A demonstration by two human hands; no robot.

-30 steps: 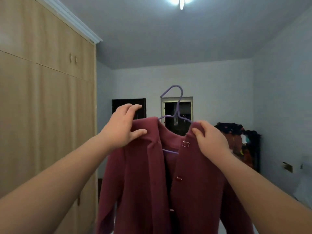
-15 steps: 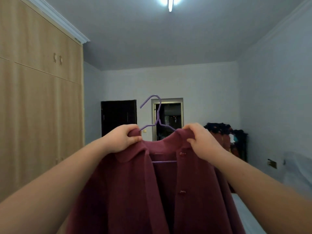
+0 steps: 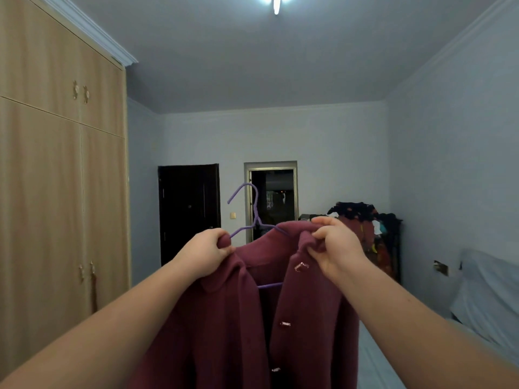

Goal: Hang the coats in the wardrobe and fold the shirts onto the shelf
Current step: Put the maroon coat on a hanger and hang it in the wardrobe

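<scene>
Left hand (image 3: 203,255): grip clenched on the coat (image 3: 224,318) at its left shoulder, fabric bunched in the fist. Right hand (image 3: 335,247): grip pinching the right side of the collar, thumb and fingers closed on the cloth. Both arms raised in front of me, coat hanging between them at about chest height.

Coat: maroon, front open, buttons visible down the right panel. It sits on a purple wire hanger (image 3: 254,213). Hook stands free above the collar; the lower bar shows through the open front. The hanger's left arm is partly bare beside my left fist, so the left shoulder looks not fully seated. Judgement only.

Wardrobe (image 3: 56,192): on my left, well apart from the coat. All visible doors are closed. No rail or shelf can be seen.

Further out: a heap of clothes (image 3: 362,220) on a dark stand by the far wall, a bed (image 3: 483,299) at right, a dark door (image 3: 188,211) and an open doorway (image 3: 272,197) ahead.

Status: this coat is on its hanger but not yet hung. Left for it: settle the shoulder, open a wardrobe door, hook it on the rail. Whether other coats are already inside, I cannot tell. No folded shirts in view; the heap suggests more garments are waiting.
</scene>
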